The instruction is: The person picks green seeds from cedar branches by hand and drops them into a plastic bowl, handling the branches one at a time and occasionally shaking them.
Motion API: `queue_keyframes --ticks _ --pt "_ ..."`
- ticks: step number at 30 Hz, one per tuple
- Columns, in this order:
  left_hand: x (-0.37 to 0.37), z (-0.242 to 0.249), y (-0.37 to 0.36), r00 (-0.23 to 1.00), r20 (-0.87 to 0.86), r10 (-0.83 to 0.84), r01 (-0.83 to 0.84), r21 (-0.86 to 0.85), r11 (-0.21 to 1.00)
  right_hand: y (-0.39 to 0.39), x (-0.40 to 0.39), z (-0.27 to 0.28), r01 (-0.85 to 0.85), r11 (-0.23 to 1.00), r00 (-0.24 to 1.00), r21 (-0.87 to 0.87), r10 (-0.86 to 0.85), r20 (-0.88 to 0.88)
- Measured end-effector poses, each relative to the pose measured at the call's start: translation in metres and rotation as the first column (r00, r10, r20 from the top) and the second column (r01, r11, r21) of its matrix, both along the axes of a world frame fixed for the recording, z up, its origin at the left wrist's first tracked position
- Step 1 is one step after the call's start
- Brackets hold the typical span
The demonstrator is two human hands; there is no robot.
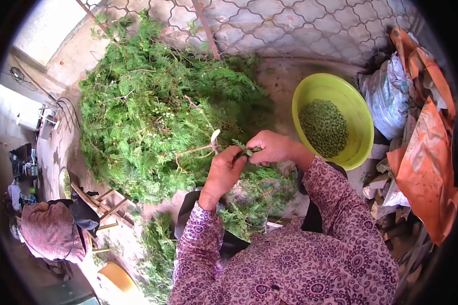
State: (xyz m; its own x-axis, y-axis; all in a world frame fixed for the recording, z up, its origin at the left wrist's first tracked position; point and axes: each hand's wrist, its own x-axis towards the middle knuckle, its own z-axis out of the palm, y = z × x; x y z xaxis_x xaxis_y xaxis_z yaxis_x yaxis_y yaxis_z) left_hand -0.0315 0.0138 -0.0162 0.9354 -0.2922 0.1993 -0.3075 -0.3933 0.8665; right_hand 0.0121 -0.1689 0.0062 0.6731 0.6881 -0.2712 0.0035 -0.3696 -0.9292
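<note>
My left hand is closed on a bare, forked branch that reaches up and to the left over the greenery. Close beside it on the right, my right hand pinches a small green sprig at the branch's end. The fingertips of both hands nearly meet there. Behind and left of the hands lies a large heap of green leafy branches. A yellow-green basin to the right of my right hand holds a pile of small green pieces.
A wire mesh runs along the back. At the right are a white sack and orange sheeting. Cloth-covered furniture, a wooden frame and a yellow tub stand at the left. More cut greenery lies near my legs.
</note>
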Motion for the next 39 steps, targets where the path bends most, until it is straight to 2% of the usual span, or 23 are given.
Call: queue_keyframes --ticks 2,3,5,6,8,10,12,13,14,16,18,21,24,26,27,29,30,31,32,34,36,38,39 --pt "0.003 -0.004 0.0 0.988 -0.153 -0.023 0.013 -0.066 0.998 -0.003 0.002 0.0 -0.033 0.998 0.999 -0.053 0.033 -0.011" --pt "0.003 0.001 -0.004 0.987 -0.163 0.006 -0.018 -0.075 0.997 -0.005 0.002 0.002 -0.031 0.998 0.999 -0.052 0.031 -0.011" --pt "0.006 -0.003 -0.008 0.987 -0.147 0.068 -0.082 -0.095 0.992 -0.011 0.003 0.006 -0.009 0.986 0.944 -0.164 0.062 0.325" --pt "0.007 -0.003 -0.01 0.983 -0.131 0.133 -0.148 -0.116 0.982 -0.014 0.004 0.005 -0.005 0.987 0.944 -0.163 0.058 0.324" --pt "0.008 -0.004 -0.011 0.978 -0.141 0.154 -0.169 -0.102 0.98 -0.021 0.004 0.004 0.251 0.966 0.955 0.067 -0.259 0.148" --pt "0.011 -0.013 -0.009 0.963 -0.238 0.123 -0.155 -0.118 0.981 -0.025 0.005 0.009 0.312 0.947 0.923 0.071 -0.32 0.215" --pt "0.011 -0.009 -0.013 0.963 -0.243 0.12 -0.148 -0.101 0.984 -0.026 0.006 0.008 0.276 0.932 0.853 0.233 -0.349 0.388" --pt "0.011 -0.007 -0.015 0.961 -0.247 0.122 -0.147 -0.083 0.986 -0.022 0.005 0.001 0.201 0.934 0.785 0.295 -0.334 0.522" --pt "0.011 -0.007 -0.016 0.961 -0.248 0.119 -0.143 -0.081 0.986 -0.02 0.002 0.0 0.205 0.933 0.785 0.297 -0.338 0.52" --pt "0.012 -0.006 -0.017 0.959 -0.277 0.053 -0.082 -0.092 0.992 -0.016 -0.003 -0.001 0.181 0.968 0.686 0.176 -0.253 0.683" --pt "0.012 -0.011 -0.018 0.962 -0.274 0.014 -0.047 -0.113 0.992 -0.013 -0.004 -0.004 0.197 0.96 0.665 0.201 -0.281 0.692" --pt "0.013 -0.013 -0.018 0.971 -0.235 -0.036 0.002 -0.142 0.99 -0.015 -0.003 -0.011 0.185 0.976 0.679 0.116 -0.212 0.703" --pt "0.011 -0.007 -0.016 0.967 -0.24 -0.09 0.047 -0.177 0.983 -0.018 -0.001 -0.01 0.149 0.983 0.725 0.108 -0.183 0.664" --pt "0.008 -0.001 -0.015 0.952 -0.277 -0.13 0.072 -0.209 0.975 -0.023 0.001 0.0 0.07 0.993 0.958 0.096 -0.094 0.272" --pt "0.007 0.003 -0.014 0.931 -0.328 -0.161 0.074 -0.262 0.962 -0.026 0.003 0.004 0.07 0.993 0.958 0.095 -0.094 0.272" --pt "0.004 0.008 -0.012 0.907 -0.375 -0.192 0.07 -0.316 0.946 -0.031 0.006 0.009 0.124 0.951 0.989 0.282 -0.143 0.048" --pt "0.003 0.01 -0.012 0.9 -0.393 -0.187 0.055 -0.323 0.945 -0.031 0.006 0.01 0.121 0.952 0.989 0.281 -0.14 0.05" --pt "0.003 0.011 -0.012 0.893 -0.412 -0.182 0.039 -0.331 0.943 -0.032 0.006 0.012 0.29 0.86 0.955 0.421 -0.231 -0.186" --pt "0.002 0.011 -0.013 0.894 -0.411 -0.18 0.038 -0.331 0.943 -0.032 0.005 0.012 0.471 0.725 0.865 0.502 -0.268 -0.423" --pt "0.002 0.011 -0.016 0.876 -0.455 -0.158 -0.031 -0.381 0.924 -0.039 0.009 0.008 0.52 0.687 0.84 0.508 -0.303 -0.45" --pt "0.006 0.002 -0.011 0.885 -0.444 -0.136 -0.056 -0.392 0.918 -0.042 0.012 0.006 0.517 0.635 0.842 0.575 -0.256 -0.474" --pt "0.007 0.0 -0.009 0.892 -0.437 -0.114 -0.081 -0.403 0.912 -0.041 0.009 0.011 0.472 0.658 0.868 0.587 -0.231 -0.44" --pt "0.007 0.003 -0.009 0.896 -0.438 -0.072 -0.116 -0.389 0.914 -0.041 0.006 0.015 0.431 0.754 0.882 0.496 -0.237 -0.407"
